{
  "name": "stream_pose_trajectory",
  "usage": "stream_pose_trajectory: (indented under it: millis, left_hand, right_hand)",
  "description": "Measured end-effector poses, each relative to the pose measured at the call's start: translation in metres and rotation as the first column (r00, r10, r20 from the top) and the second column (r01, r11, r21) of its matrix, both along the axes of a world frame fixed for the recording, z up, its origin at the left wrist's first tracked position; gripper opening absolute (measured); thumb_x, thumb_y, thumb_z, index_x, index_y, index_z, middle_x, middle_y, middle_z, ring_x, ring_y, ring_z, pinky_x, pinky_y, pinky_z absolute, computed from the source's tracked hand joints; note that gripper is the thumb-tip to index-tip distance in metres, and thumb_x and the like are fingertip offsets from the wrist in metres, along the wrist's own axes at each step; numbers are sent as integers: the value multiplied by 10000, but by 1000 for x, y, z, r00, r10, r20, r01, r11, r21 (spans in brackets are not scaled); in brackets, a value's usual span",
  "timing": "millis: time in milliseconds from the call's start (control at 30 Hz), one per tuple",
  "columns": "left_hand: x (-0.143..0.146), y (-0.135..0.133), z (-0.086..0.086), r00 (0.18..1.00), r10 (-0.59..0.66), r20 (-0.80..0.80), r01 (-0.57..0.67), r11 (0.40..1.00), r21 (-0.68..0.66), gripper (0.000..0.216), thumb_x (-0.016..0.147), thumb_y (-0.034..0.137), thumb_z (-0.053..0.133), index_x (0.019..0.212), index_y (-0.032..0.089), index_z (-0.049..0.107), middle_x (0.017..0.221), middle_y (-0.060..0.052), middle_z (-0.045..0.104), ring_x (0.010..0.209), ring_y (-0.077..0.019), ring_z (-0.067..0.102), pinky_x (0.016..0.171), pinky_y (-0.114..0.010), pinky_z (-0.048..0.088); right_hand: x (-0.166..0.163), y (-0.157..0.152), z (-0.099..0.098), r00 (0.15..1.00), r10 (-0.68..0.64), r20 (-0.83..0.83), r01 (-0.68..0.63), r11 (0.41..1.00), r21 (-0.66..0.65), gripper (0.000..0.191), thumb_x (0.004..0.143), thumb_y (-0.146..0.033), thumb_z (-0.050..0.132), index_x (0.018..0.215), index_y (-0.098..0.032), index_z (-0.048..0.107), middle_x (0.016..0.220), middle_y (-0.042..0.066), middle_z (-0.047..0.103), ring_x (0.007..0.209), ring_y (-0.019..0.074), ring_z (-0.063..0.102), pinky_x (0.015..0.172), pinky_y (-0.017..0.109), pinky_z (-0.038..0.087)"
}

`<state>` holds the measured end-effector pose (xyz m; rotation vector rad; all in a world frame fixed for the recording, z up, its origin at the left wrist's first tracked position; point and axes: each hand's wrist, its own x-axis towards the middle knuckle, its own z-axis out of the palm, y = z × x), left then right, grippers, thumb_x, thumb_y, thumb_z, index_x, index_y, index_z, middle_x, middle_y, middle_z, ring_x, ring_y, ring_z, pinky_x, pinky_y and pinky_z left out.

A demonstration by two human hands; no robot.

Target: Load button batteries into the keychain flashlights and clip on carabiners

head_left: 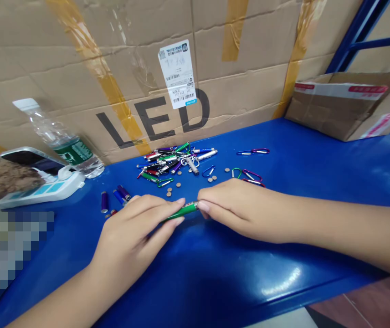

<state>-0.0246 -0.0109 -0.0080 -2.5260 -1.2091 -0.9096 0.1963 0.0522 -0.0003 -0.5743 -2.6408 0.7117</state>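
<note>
Jointly, left hand is gripping a green tube, right hand its end, likely for steadiness. Other tubes are lying by the table's back edge.

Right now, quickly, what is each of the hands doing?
Left hand: closed, holding a slim glossy green metallic-looking tube between thumb and fingers.
Right hand: closed, pinching the same tube's other end.

White glare streaks the blue tabletop at lower right, with coarse pixelation at lower left.
</note>
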Motion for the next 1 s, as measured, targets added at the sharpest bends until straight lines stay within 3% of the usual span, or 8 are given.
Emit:
stream_pose_trajectory:
  millis: [100, 233, 333, 500, 633, 800, 933, 1000]
  left_hand:
    - [-2, -2, 2, 997, -27, -73, 33, 995, 91, 247, 876, 131, 615, 1094, 232, 671, 923, -14, 731, 793, -131, 677, 737, -251, 513]
    - [-8, -3, 4, 988, -52, -142, 76, 983, 170, 339, 861, 78, 617, 1148, 258, 639, 949, -8, 740, 845, -148, 685, 746, -281, 496]
    - [-15, -4, 4, 980, -58, -192, 93, 979, 180, 364, 874, 99, 605, 1184, 289, 631, 988, -6, 744, 880, -169, 695, 727, -294, 491]
    - [-17, -4, 6, 974, -30, -223, 60, 990, 130, 319, 902, 169, 578, 1158, 344, 653, 989, 11, 746, 888, -177, 704, 721, -292, 513]
    - [-6, 0, 3, 993, 3, -115, 12, 992, 129, 213, 903, 195, 586, 1079, 263, 685, 912, -14, 742, 790, -147, 690, 711, -271, 513]
    - [1, 1, 2, 998, 54, -22, -54, 999, 7, 193, 891, 259, 607, 1060, 264, 701, 904, -3, 726, 770, -130, 675, 701, -235, 514]
    - [0, 1, 1, 998, 58, -7, -58, 998, -11, 190, 880, 247, 621, 1048, 267, 707, 916, 2, 725, 778, -127, 673, 710, -231, 512]
    - [0, 3, 0, 998, 68, -17, -68, 997, -35, 189, 880, 247, 615, 1043, 263, 710, 928, -2, 726, 799, -134, 676, 721, -237, 516]
  right_hand:
    - [-1, -6, 4, 999, -32, -39, 17, 942, -334, 368, 1003, -313, 293, 752, -175, 523, 609, -19, 529, 566, 108, 496, 624, 251, 400]
    - [-2, -8, 7, 998, -60, -32, 22, 729, -684, 379, 995, -358, 322, 727, -167, 510, 533, -44, 503, 435, 73, 416, 497, 214, 378]
    - [-4, -6, 5, 997, -50, -50, -9, 609, -793, 394, 991, -360, 332, 695, -161, 500, 497, -43, 503, 387, 62, 380, 431, 194, 339]
    - [-8, -2, 0, 997, -43, -67, -36, 506, -862, 421, 990, -314, 282, 669, -154, 502, 468, -27, 515, 351, 58, 368, 380, 179, 299]
    - [-7, -1, 0, 997, -64, -43, 3, 588, -809, 480, 998, -402, 278, 658, -155, 509, 489, -17, 522, 371, 65, 397, 396, 192, 326]
    - [-2, 0, 0, 984, -151, -95, 41, 709, -704, 483, 943, -571, 382, 716, -164, 511, 537, -31, 510, 449, 81, 438, 477, 218, 395]
    - [-3, 0, 0, 990, -135, -43, 75, 753, -653, 405, 985, -466, 333, 757, -171, 492, 568, -37, 518, 451, 82, 449, 502, 230, 391]
    - [-2, 1, 1, 985, -172, -11, 139, 832, -537, 370, 998, -385, 312, 758, -172, 497, 602, -27, 537, 477, 87, 469, 532, 239, 384]
